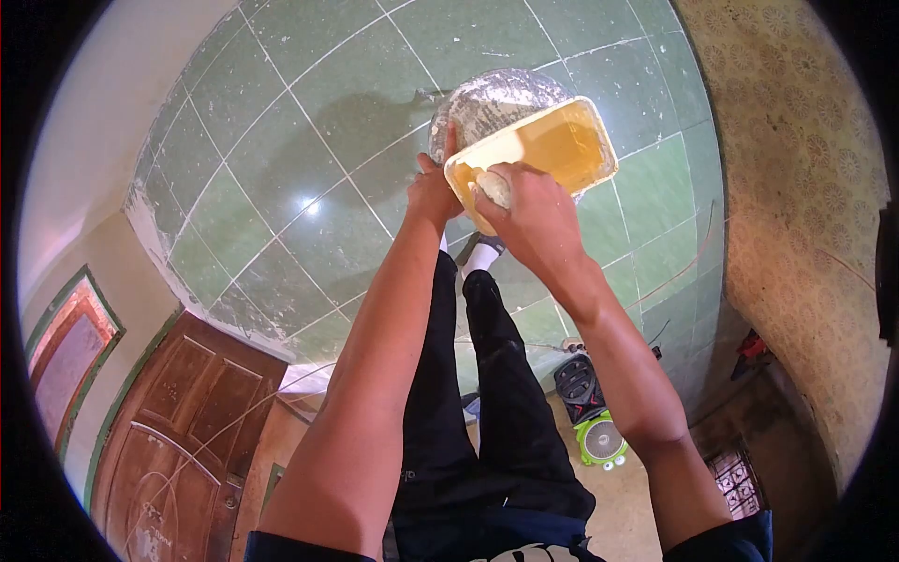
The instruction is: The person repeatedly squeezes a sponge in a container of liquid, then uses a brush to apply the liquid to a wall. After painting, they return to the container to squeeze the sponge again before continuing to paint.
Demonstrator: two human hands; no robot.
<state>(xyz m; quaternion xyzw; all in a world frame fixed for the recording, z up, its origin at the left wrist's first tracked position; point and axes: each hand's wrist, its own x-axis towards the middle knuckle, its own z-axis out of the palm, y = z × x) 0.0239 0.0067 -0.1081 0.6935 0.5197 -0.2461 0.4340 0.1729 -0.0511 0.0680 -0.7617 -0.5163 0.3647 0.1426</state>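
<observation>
A yellow rectangular plastic tub (571,140) with a pale, smeared rim is tilted in front of me, its open side showing. My left hand (436,190) is at its left end, thumb and a finger reaching up beside the wall and the rest hidden behind it. Closed at the tub's near left corner, my right hand (536,211) grips a whitish, rough lump (493,189) whose exact kind I cannot tell. Behind the tub shows a round grey container (501,91), crusted with whitish residue and partly covered by it.
Green tiles (281,169) with white joints and splashes spread around my feet. A patterned tan surface (777,140) borders them on the right. Lower down are a green frog-shaped fan (601,438), a black device (578,384), a brown wooden door (178,421) and thin cables.
</observation>
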